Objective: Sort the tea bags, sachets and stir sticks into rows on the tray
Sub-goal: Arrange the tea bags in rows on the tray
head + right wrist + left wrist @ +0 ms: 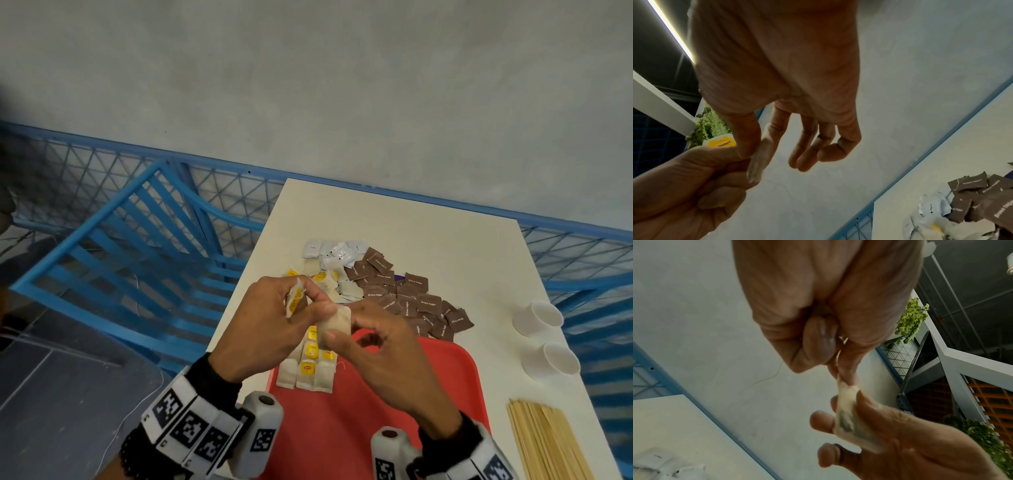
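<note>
Over the white table (pixel 411 222), the right hand (pixel 387 356) is pinching a tea bag (pixel 335 323) the left hand (pixel 274 325) is also gripping. Judgement: release left first, then lay it flat beside the row on the red tray (pixel 342 428) below.

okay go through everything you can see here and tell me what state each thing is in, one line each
left hand: pinching the tea bag, yellow tag tucked in its fingers
right hand: pinching the same tea bag
tea bag: held in the air between both hands
tea bags on tray: laid flat in a row
red tray: mostly bare
brown sugar sachets: loose pile on table
white sachets: unsorted heap
stir sticks: bundled on table
paper cups: lying on their sides
</note>
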A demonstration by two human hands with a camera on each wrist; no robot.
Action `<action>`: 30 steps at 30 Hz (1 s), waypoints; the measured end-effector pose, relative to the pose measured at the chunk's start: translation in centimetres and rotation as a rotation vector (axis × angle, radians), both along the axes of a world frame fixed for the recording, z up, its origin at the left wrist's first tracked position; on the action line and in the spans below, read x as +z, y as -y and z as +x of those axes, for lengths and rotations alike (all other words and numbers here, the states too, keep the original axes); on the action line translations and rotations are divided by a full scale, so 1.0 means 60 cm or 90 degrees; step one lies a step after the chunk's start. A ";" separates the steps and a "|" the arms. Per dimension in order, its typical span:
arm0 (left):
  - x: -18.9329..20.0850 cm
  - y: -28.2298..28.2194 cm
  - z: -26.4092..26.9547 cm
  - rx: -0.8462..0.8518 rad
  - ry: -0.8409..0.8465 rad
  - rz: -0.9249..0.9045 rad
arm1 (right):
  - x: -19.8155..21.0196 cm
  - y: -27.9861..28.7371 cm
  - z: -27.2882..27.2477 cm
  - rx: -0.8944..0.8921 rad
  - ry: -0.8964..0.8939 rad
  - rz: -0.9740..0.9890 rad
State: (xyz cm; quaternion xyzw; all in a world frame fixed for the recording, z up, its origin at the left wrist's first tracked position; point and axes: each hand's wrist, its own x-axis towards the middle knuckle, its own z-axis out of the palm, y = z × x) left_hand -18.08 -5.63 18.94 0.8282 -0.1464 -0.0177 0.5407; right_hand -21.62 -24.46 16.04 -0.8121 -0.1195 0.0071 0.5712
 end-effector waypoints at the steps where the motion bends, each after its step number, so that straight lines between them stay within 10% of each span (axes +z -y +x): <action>1: -0.002 -0.003 0.001 0.002 -0.004 -0.005 | -0.001 -0.001 0.001 -0.004 -0.001 0.007; 11: -0.024 -0.027 0.011 -0.002 -0.036 -0.047 | -0.013 -0.024 0.016 0.001 -0.030 -0.005; 20: -0.191 -0.097 -0.026 0.229 -0.290 -0.050 | -0.288 -0.077 -0.006 0.003 -0.313 -0.238; 30: -0.280 -0.133 -0.064 0.287 -0.405 0.007 | -0.332 -0.145 0.004 -0.072 -0.366 -0.268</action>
